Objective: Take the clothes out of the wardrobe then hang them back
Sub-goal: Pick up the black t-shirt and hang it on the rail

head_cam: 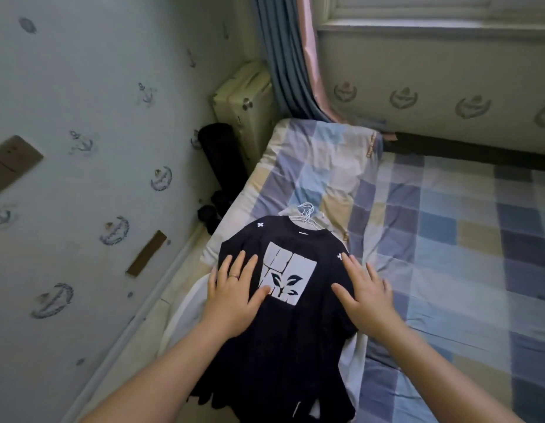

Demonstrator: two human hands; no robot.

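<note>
A black T-shirt [283, 340] with a white square print lies flat on the bed [448, 239], front up, near the bed's left edge. It is on a white wire hanger whose hook [305, 210] sticks out past the collar. White fabric [352, 355] shows under the shirt on both sides. My left hand [234, 297] rests palm down on the shirt's left side, fingers spread, with a ring on one finger. My right hand [367, 296] lies flat on the shirt's right side, fingers apart. Neither hand grips anything. No wardrobe is in view.
The bed has a checked blue, beige and white sheet, with a pillow [323, 157] at its head. A cream suitcase [243, 102] and dark objects [219, 166] stand in the gap between bed and wall. Curtains [292, 56] hang in the corner.
</note>
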